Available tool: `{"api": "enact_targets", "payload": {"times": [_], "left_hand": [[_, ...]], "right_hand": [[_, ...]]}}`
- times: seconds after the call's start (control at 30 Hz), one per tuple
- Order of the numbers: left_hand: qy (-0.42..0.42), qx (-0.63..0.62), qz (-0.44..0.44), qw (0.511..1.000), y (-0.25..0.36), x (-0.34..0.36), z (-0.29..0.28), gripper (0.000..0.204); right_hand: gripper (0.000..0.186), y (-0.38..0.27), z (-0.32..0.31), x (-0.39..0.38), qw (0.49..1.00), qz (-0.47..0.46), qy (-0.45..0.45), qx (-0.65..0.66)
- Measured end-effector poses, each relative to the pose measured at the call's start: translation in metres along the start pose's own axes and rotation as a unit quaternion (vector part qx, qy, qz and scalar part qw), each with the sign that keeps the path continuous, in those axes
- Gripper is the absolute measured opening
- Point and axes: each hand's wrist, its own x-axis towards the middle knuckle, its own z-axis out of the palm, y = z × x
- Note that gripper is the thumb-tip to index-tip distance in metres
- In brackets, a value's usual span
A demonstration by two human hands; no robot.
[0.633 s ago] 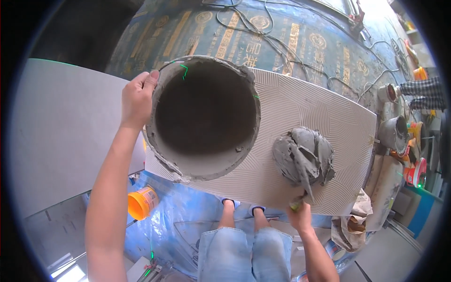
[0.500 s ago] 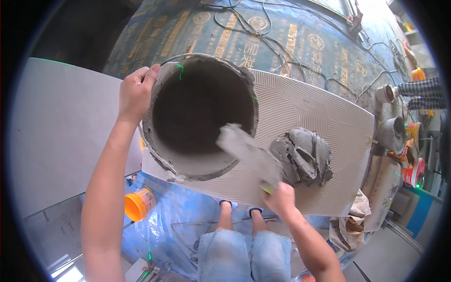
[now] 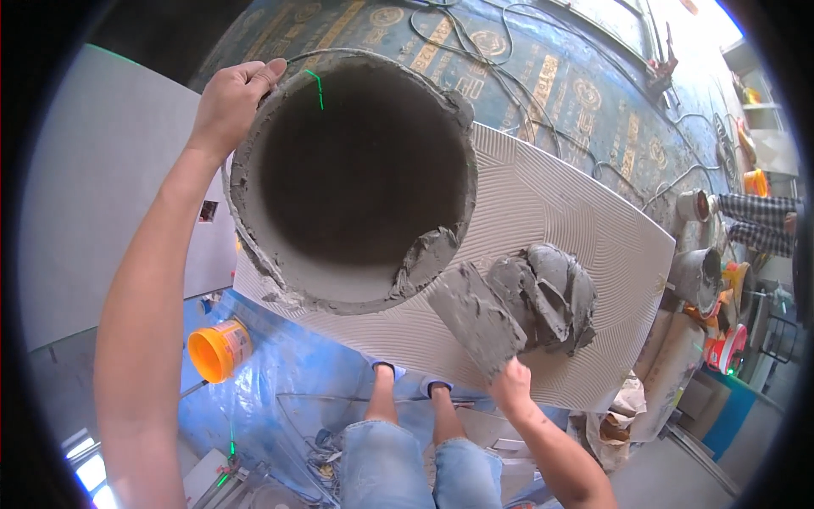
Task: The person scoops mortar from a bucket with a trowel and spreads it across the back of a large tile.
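My left hand (image 3: 233, 102) grips the upper left rim or handle of a large mortar-caked bucket (image 3: 326, 284), tilted with its dark inside facing me. A lump of grey mortar (image 3: 426, 259) clings to its lower right lip. My right hand (image 3: 512, 388) holds a flat trowel (image 3: 473, 312), smeared with mortar, just below that lip. Beside the blade, a pile of mortar (image 3: 555, 297) lies on a large board or tile (image 3: 619, 246) covered in combed ridges.
A pale panel (image 3: 102, 204) stands at left. An orange pail (image 3: 216, 352) sits on blue sheeting below. Cables (image 3: 551, 127) cross the printed floor covering. At right are several buckets (image 3: 695, 276), paper sacks (image 3: 619, 416) and another person's checked legs or sleeves (image 3: 755, 208).
My left hand and the bucket have shifted up and left in view. My right hand's trowel has swung across to the bucket, where a mortar lump now sits on the lower right lip.
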Motion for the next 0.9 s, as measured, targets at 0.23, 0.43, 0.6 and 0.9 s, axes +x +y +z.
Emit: {"api": "enact_targets", "payload": {"times": [0.23, 0.43, 0.6, 0.9], "left_hand": [[0.019, 0.03, 0.029, 0.999, -0.003, -0.009, 0.002, 0.05], [0.045, 0.005, 0.325, 0.945, -0.028, 0.0, 0.003, 0.05], [0.028, -0.008, 0.161, 0.987, -0.023, -0.001, -0.002, 0.049], [-0.005, -0.019, 0.103, 0.994, -0.01, -0.008, 0.003, 0.051]], "right_hand": [[0.021, -0.116, -0.102, 0.055, 0.917, -0.164, -0.087, 0.354], [0.027, -0.08, -0.079, 0.085, 0.922, -0.043, -0.254, 0.291], [0.03, 0.005, -0.109, 0.033, 0.952, 0.064, -0.269, 0.135], [0.03, -0.068, -0.226, 0.183, 0.965, -0.18, 0.115, -0.154]]}}
